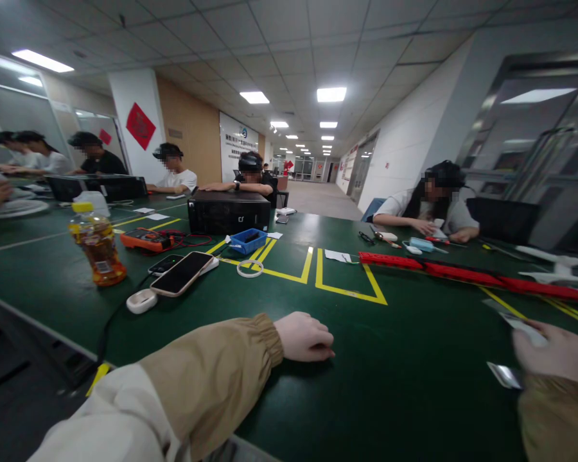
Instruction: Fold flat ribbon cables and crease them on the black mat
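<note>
My left hand (304,337) rests on the green tabletop with its fingers curled in and closed. Nothing shows in it. At the right edge, my right hand (556,354) is blurred, its fingers closed on a whitish flat piece (525,328) whose kind I cannot make out. Just left of that wrist, a small shiny silver packet (505,376) lies on the table.
A long red strip (462,273) runs along the right side. Ahead are a black case (228,213), a blue tray (247,240), a white ring (250,269), a phone (183,273), a multimeter (147,240) and a yellow-capped bottle (99,247). Several people sit around the tables.
</note>
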The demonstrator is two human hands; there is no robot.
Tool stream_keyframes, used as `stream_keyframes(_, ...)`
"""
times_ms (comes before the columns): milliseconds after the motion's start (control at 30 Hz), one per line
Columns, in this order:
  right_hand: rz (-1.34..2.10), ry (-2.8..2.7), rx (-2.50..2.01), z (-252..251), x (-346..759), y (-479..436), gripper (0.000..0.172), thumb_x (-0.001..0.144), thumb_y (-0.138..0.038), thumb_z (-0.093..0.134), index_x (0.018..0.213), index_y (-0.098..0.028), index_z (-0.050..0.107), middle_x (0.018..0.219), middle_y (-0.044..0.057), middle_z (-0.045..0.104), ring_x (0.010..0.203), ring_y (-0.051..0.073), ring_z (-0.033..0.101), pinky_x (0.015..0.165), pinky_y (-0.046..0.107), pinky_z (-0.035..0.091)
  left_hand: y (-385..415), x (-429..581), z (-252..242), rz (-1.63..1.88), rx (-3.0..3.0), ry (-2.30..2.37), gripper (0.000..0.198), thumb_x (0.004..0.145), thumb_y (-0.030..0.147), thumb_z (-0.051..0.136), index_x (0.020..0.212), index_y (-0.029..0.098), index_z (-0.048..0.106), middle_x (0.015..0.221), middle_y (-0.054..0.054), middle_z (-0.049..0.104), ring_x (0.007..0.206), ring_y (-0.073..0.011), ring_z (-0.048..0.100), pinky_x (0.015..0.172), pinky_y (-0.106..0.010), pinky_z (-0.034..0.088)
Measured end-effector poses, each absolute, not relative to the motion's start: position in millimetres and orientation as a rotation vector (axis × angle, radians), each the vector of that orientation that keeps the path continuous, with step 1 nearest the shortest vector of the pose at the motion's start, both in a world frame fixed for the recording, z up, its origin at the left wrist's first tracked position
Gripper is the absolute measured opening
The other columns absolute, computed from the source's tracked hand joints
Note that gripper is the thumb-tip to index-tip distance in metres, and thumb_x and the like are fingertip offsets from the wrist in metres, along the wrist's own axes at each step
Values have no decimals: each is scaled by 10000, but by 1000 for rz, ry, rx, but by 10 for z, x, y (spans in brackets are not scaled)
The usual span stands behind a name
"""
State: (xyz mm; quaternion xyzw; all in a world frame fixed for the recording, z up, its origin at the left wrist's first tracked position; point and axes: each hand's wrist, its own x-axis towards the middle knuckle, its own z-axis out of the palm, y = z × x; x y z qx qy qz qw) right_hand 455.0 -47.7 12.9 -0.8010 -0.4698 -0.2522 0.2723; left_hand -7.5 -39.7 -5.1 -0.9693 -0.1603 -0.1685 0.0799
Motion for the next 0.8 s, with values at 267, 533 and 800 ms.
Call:
stream_keyframes(267, -504, -2258, -1060, -27, 2737, -386, 270, 868, -277, 402, 1019, -184, 606, 1036, 76, 591, 983, 215, 533, 848, 395, 443, -270, -159, -64, -547, -2980, -720, 147, 850, 360, 503, 870, 227, 561, 743, 50, 617, 706, -96, 580, 642, -207, 363)
stream_keyframes(533, -180, -2694, -660, 24, 1894, -836, 302, 879, -130, 357, 1065, -186, 588, 986, 61, 583, 870, 161, 538, 755, 317, 479, 5, -210, -135, -658, -2919, -1182, 199, 858, 342, 474, 969, 228, 594, 662, 47, 577, 617, -96, 541, 555, -193, 343)
stream_keyframes(800, 49, -2689, -813, -33, 2006, -752, 323, 877, -149, 350, 1099, -202, 577, 1082, 68, 545, 965, 172, 517, 843, 343, 476, -23, 45, -107, -619, -2883, -1258, 240, 846, 360, 476, 1031, 258, 589, 728, 40, 614, 692, -120, 582, 584, -200, 376)
